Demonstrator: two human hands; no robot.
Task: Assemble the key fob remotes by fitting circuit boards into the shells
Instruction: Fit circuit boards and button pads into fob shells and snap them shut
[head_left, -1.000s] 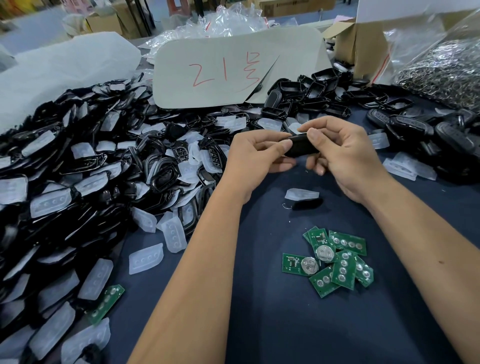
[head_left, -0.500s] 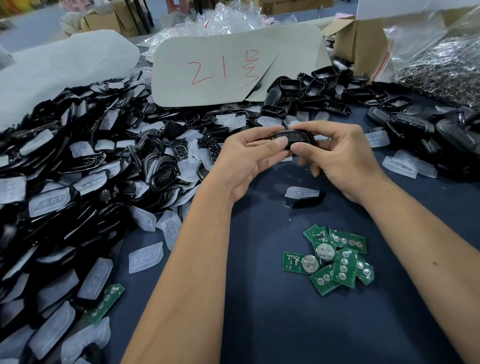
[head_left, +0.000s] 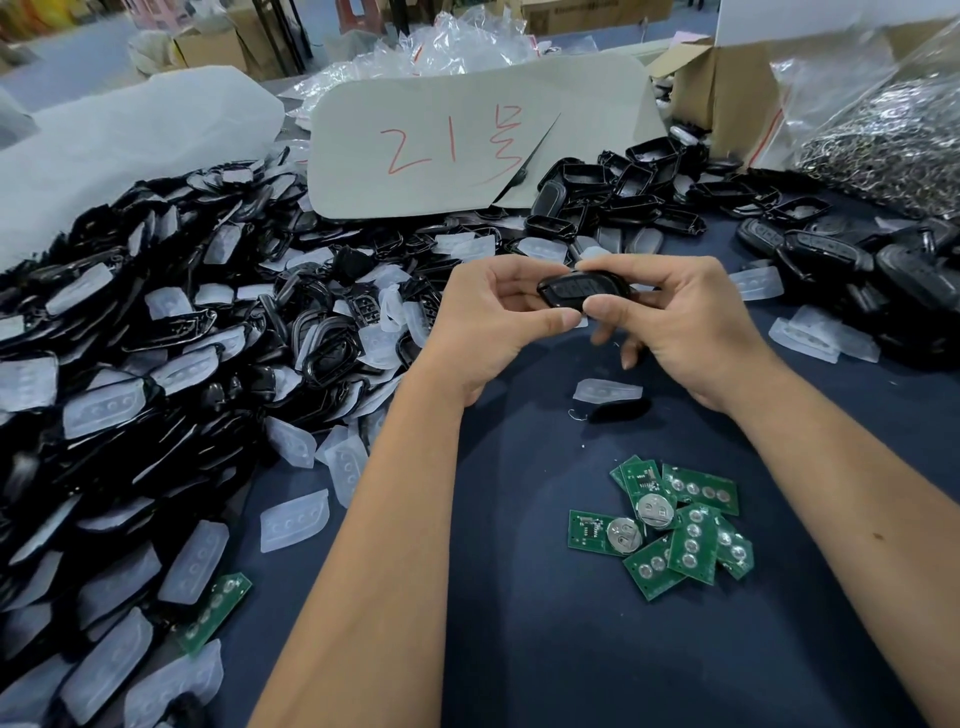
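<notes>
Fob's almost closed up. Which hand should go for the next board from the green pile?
Right, probably. The green circuit boards lie below the right hand, on its side of the cloth. The left hand also grips the key fob and could hold it alone.

Both hands held a black oval plastic key fob (head_left: 569, 291) above the dark blue table cloth (head_left: 545, 649), the left hand (head_left: 491, 322) pinching its left end and the right hand (head_left: 675, 322) gripping its right end with thumb and fingers. A small cluster of green rectangular circuit boards (head_left: 675, 525) lay nearer the person, below the right hand. A large heap of black plastic shells and translucent white rubber button pads (head_left: 156, 364) covered the left side.
</notes>
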